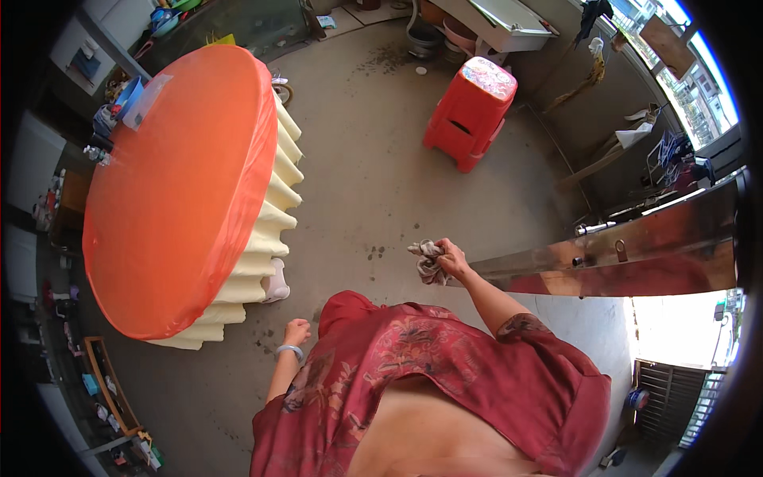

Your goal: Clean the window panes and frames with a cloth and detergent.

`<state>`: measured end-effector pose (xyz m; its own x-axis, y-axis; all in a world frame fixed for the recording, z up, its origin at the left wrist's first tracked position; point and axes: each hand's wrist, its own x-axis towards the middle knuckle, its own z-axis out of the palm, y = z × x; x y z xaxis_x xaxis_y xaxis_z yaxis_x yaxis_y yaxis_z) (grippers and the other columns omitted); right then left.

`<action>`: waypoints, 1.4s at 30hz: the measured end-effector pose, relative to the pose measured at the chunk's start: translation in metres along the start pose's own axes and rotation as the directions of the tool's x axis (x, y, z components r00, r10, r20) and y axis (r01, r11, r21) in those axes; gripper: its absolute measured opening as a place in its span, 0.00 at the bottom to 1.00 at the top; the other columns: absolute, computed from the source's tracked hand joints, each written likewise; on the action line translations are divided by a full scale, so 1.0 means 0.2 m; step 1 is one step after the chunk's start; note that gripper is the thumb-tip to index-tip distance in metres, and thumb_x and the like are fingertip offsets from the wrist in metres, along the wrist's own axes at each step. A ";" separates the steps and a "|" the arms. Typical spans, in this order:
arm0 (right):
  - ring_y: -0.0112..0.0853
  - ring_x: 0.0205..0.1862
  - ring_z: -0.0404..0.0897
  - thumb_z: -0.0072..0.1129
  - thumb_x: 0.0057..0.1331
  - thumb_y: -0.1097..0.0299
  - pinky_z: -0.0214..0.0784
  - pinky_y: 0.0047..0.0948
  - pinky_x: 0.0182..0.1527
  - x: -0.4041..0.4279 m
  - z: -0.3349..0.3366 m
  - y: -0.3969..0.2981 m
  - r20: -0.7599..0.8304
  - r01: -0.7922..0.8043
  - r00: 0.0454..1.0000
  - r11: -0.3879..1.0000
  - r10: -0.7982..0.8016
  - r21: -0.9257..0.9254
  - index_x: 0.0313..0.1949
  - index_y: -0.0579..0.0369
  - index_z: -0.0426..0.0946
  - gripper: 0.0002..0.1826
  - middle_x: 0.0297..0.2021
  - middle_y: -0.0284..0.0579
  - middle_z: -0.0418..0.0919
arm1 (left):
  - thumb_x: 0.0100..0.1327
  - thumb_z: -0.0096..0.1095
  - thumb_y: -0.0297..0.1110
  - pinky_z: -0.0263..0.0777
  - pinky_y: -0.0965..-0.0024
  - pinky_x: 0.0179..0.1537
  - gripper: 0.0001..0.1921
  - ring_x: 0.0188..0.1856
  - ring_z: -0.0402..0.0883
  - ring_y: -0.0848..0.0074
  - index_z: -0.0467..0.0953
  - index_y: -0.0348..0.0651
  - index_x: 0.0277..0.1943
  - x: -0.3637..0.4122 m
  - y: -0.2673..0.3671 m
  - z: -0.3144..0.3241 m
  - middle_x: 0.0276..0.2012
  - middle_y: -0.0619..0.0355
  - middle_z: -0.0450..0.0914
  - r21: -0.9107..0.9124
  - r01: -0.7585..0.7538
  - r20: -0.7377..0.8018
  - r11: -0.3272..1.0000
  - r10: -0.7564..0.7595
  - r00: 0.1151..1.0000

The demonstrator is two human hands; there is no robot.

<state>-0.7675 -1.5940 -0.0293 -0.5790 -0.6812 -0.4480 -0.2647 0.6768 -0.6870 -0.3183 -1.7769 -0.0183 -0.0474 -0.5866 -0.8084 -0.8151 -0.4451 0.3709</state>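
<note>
My right hand (452,259) grips a crumpled, greyish patterned cloth (430,262) in front of my body. The cloth hangs in folds above the concrete floor (351,197). Just right of that hand is a shiny metal door (632,262) with a ring-shaped fitting and a bolt on it. My left hand (297,332) hangs low at my side, fingers curled, with no object visible in it. A pale bangle (290,352) circles the left wrist. Nearest to this hand are a small light plastic stool (276,281) and the pleated cream skirt of a round table.
The round table's orange-red cover (185,191) fills the left side. Stacked red plastic stools (471,113) stand ahead, before a white sink (512,24). Clothes hangers (670,155) hang by the right wall. A wooden frame (112,384) is at lower left. Dark wet spots mark the floor.
</note>
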 end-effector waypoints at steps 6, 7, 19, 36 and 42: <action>0.42 0.44 0.74 0.53 0.47 0.73 0.64 0.32 0.48 0.75 -0.19 -0.39 -0.104 0.056 0.994 0.981 -0.037 0.184 0.46 0.55 0.68 0.23 0.39 0.51 0.76 | 0.54 0.54 0.31 0.71 0.73 0.27 0.14 0.28 0.78 0.76 0.73 0.41 0.44 0.58 0.65 -0.19 0.30 0.60 0.78 -0.152 0.011 0.050 0.988 -0.004 0.999; 0.38 0.41 0.74 0.54 0.46 0.74 0.65 0.31 0.46 0.86 -0.21 -0.39 -0.157 0.046 0.988 0.982 -0.017 0.185 0.45 0.55 0.69 0.22 0.37 0.49 0.75 | 0.53 0.54 0.31 0.70 0.74 0.25 0.14 0.27 0.78 0.76 0.73 0.41 0.44 0.69 0.85 -0.21 0.29 0.60 0.78 -0.164 -0.026 0.063 0.986 0.037 0.997; 0.40 0.43 0.75 0.54 0.44 0.73 0.66 0.33 0.46 1.57 -0.71 -0.39 -0.318 -0.318 0.825 0.849 0.467 0.422 0.42 0.53 0.72 0.21 0.37 0.49 0.77 | 0.53 0.56 0.31 0.74 0.72 0.36 0.15 0.34 0.80 0.73 0.76 0.36 0.43 1.74 3.26 -0.14 0.35 0.52 0.81 0.352 -0.601 0.185 0.718 0.576 0.796; 0.27 0.45 0.71 0.50 0.48 0.77 0.62 0.23 0.50 3.66 -2.21 -1.04 -0.574 0.242 0.812 0.833 0.108 0.498 0.49 0.59 0.67 0.24 0.41 0.41 0.73 | 0.54 0.57 0.32 0.67 0.73 0.19 0.15 0.23 0.77 0.76 0.73 0.37 0.45 2.58 4.78 0.07 0.30 0.57 0.79 0.471 -0.294 0.270 0.832 0.181 0.946; 0.29 0.46 0.72 0.51 0.51 0.82 0.63 0.27 0.52 4.24 -2.84 -1.04 -0.537 0.449 0.749 0.298 0.388 0.842 0.50 0.61 0.66 0.23 0.42 0.43 0.73 | 0.54 0.56 0.30 0.68 0.73 0.19 0.13 0.23 0.77 0.76 0.74 0.37 0.43 2.90 5.61 0.35 0.27 0.57 0.78 0.521 -0.289 0.281 0.803 0.158 0.946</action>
<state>-1.6415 -2.1543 0.0580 -0.9505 -0.0976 -0.2950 0.3104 -0.3392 -0.8880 -1.3015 -2.5700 -0.1031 -0.3365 -0.4353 -0.8350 -0.9416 0.1644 0.2937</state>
